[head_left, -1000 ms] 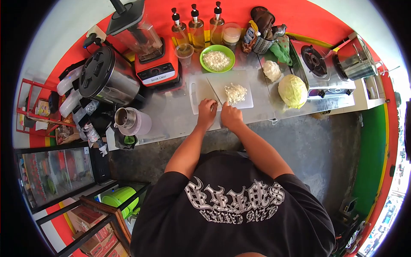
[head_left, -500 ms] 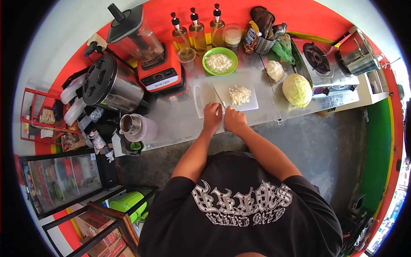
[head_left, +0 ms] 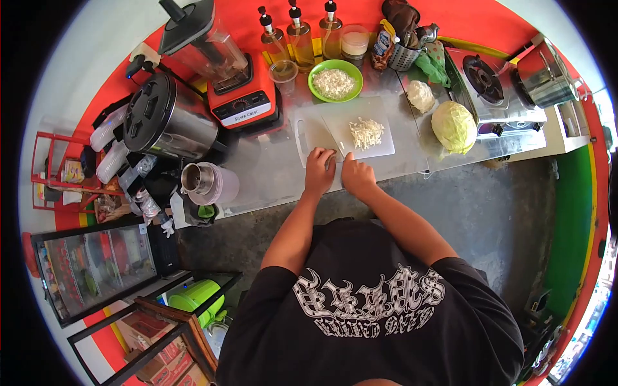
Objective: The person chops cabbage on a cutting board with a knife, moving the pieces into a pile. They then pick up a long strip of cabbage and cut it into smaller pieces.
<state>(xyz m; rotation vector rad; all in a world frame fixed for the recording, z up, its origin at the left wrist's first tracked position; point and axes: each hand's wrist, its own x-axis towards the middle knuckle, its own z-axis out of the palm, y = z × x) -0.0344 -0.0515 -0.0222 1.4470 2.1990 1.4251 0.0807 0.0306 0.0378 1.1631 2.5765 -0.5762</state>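
On the white cutting board (head_left: 314,136), a knife (head_left: 331,133) points away from the body, its blade across the board. My right hand (head_left: 358,174) is closed round the knife's handle at the board's near edge. Just left of it, my left hand (head_left: 320,170) has its fingers bent together at the near edge; what they hold, if anything, is hidden. Chopped white pieces (head_left: 367,133) lie in a pile right of the blade. Beyond the board, a green bowl (head_left: 315,91) holds more of these pieces.
A cabbage (head_left: 454,127) and a white lump (head_left: 420,96) sit right of the board, before the stove (head_left: 492,109). Pump bottles (head_left: 300,42) stand at the back. The blender (head_left: 241,106), a large pot (head_left: 174,122) and a flask (head_left: 215,184) are at left.
The whole view has shifted slightly, with the counter items a little higher and to the right. Both hands stay at the board's near edge, and the knife's blade remains on the board.
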